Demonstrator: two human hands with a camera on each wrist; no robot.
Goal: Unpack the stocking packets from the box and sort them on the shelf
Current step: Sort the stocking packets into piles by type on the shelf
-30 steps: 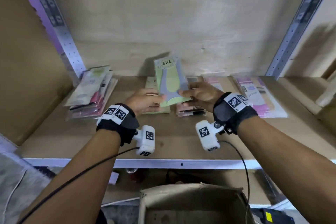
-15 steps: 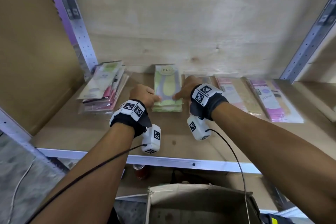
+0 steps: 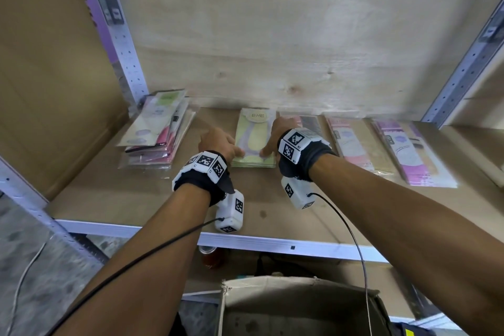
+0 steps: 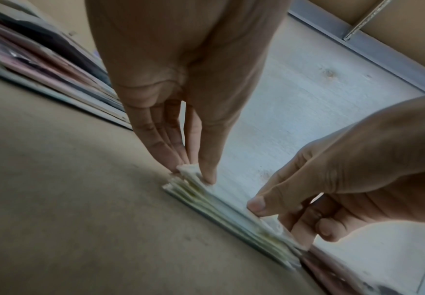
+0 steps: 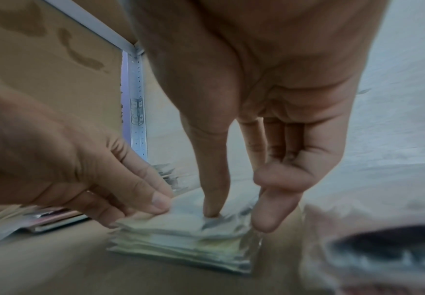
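A pale green stocking packet (image 3: 256,133) marked ENE lies flat on top of a stack of like green packets (image 4: 231,211) (image 5: 181,239) at the middle of the shelf board (image 3: 136,199). My left hand (image 3: 234,151) (image 4: 194,175) pinches the top packet's near left corner between thumb and fingers. My right hand (image 3: 266,151) (image 5: 234,217) has its thumb on the near right corner, its fingers curled at the edge. The cardboard box (image 3: 272,289) stands open below the shelf; its inside is hidden.
A mixed pile of packets (image 3: 158,139) leans at the left by the metal upright (image 3: 120,43). Right of my hands lie a dark-and-pink stack (image 3: 308,123), a pink-and-beige stack (image 3: 354,144) and a purple stack (image 3: 409,153). A white rail (image 3: 272,243) edges the shelf front.
The green packet, held upright above the shelf a second ago, now lies flat on the green stack. Both hands went forward and down with it.
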